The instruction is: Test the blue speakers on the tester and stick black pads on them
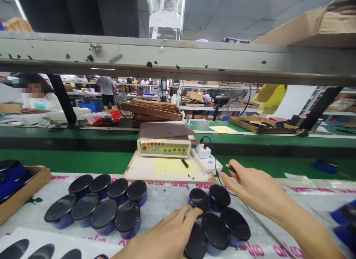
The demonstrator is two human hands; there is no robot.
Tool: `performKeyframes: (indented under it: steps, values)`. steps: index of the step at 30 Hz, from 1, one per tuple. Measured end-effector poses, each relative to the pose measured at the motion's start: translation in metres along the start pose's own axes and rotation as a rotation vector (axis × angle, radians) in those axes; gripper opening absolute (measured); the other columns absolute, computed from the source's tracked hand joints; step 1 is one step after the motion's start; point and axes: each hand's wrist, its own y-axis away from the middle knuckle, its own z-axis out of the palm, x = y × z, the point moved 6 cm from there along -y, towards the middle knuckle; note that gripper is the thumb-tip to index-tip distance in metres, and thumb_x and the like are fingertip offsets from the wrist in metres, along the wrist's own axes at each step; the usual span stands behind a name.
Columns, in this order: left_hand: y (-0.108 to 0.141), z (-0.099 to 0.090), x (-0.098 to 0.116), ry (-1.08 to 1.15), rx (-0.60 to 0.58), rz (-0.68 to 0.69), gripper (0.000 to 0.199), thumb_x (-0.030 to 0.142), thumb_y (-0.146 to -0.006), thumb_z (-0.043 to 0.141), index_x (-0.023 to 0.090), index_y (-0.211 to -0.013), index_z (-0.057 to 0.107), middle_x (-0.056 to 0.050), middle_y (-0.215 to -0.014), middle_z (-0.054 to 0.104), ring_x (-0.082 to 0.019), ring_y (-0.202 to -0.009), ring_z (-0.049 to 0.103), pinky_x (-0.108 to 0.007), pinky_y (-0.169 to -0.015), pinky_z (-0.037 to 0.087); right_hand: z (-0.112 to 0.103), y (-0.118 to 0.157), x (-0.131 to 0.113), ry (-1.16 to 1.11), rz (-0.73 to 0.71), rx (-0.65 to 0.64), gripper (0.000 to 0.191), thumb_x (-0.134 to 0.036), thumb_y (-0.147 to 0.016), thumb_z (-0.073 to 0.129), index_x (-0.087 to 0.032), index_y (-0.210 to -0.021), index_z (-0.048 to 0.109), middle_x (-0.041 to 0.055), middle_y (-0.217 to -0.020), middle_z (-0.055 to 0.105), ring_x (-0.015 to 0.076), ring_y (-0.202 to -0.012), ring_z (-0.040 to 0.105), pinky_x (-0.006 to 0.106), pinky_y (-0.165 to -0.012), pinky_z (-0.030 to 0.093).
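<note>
My left hand is at the near middle, its fingertips on the edge of a black-topped blue round piece in the right group. My right hand is above and right of that group, its thumb and fingers pinched round a small black connector with a metal tip. A thin black cable runs beside it from a white power strip. Several more black-topped pieces stand close together under my hands. Another group of them stands in two rows to the left.
A cream control box with lit buttons stands at the centre back. Cardboard boxes lie left and on the far ledge. A metal shelf beam crosses overhead. A person sits at far left.
</note>
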Motion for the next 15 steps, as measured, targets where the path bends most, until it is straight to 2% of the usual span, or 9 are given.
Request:
performKeyframes:
  steps: [2,4,6,8,10,13,15]
  values:
    - [0.002,-0.012,0.002,0.059,0.085,0.012,0.074,0.031,-0.07,0.071,0.028,-0.136,0.039,-0.01,-0.137,0.043,-0.034,-0.121,0.046,-0.043,-0.098,0.039,0.017,-0.007,0.011,0.051,0.067,-0.131,0.018,-0.039,-0.089,0.037,-0.023,-0.08,0.04,0.0047,-0.067,0.063,0.0247,-0.059,0.059,0.029,-0.049,0.026]
    - [0.004,-0.026,0.002,0.087,0.182,0.034,0.057,0.034,-0.078,0.064,0.029,-0.131,0.045,-0.007,-0.133,0.046,-0.03,-0.12,0.047,-0.041,-0.1,0.037,0.027,-0.008,0.019,0.064,0.099,-0.199,0.015,-0.034,-0.087,0.04,-0.021,-0.086,0.045,0.0109,-0.078,0.067,0.0303,-0.069,0.063,0.03,-0.052,0.028]
    - [0.001,-0.033,0.0,0.042,0.231,0.056,0.043,0.026,-0.084,0.054,0.027,-0.127,0.05,-0.008,-0.129,0.049,-0.027,-0.118,0.048,-0.041,-0.102,0.036,0.034,-0.007,0.02,0.059,0.095,-0.236,0.015,-0.032,-0.085,0.044,-0.018,-0.09,0.047,0.0144,-0.083,0.067,0.0332,-0.074,0.064,0.03,-0.053,0.029]
    - [-0.004,-0.033,-0.004,-0.039,0.238,0.068,0.047,0.013,-0.081,0.048,0.025,-0.127,0.05,-0.009,-0.13,0.047,-0.026,-0.12,0.046,-0.041,-0.103,0.035,0.042,-0.005,0.012,0.031,0.042,-0.284,0.018,-0.031,-0.083,0.049,-0.017,-0.094,0.05,0.0133,-0.088,0.068,0.0314,-0.08,0.065,0.03,-0.056,0.033]
    - [-0.01,-0.029,-0.009,-0.12,0.239,0.08,0.059,0.003,-0.075,0.043,0.025,-0.13,0.049,-0.01,-0.136,0.044,-0.028,-0.126,0.042,-0.044,-0.104,0.034,0.05,-0.004,0.0,-0.002,-0.027,-0.335,0.023,-0.03,-0.08,0.056,-0.018,-0.098,0.051,0.0102,-0.093,0.068,0.0276,-0.084,0.065,0.029,-0.06,0.037]
    - [-0.021,-0.025,-0.01,-0.193,0.231,0.125,0.071,-0.003,-0.07,0.043,0.027,-0.135,0.045,-0.011,-0.143,0.037,-0.032,-0.132,0.034,-0.05,-0.105,0.032,0.061,-0.005,-0.013,-0.016,-0.081,-0.376,0.031,-0.026,-0.075,0.061,-0.017,-0.103,0.051,0.0101,-0.103,0.064,0.0255,-0.088,0.064,0.028,-0.062,0.039]
    - [-0.032,-0.022,-0.011,-0.171,0.203,0.175,0.072,-0.001,-0.071,0.049,0.029,-0.137,0.042,-0.012,-0.146,0.033,-0.036,-0.134,0.03,-0.054,-0.103,0.032,0.066,-0.007,-0.017,-0.017,-0.102,-0.374,0.03,-0.023,-0.076,0.059,-0.015,-0.103,0.051,0.0119,-0.107,0.06,0.0246,-0.086,0.063,0.029,-0.062,0.038]
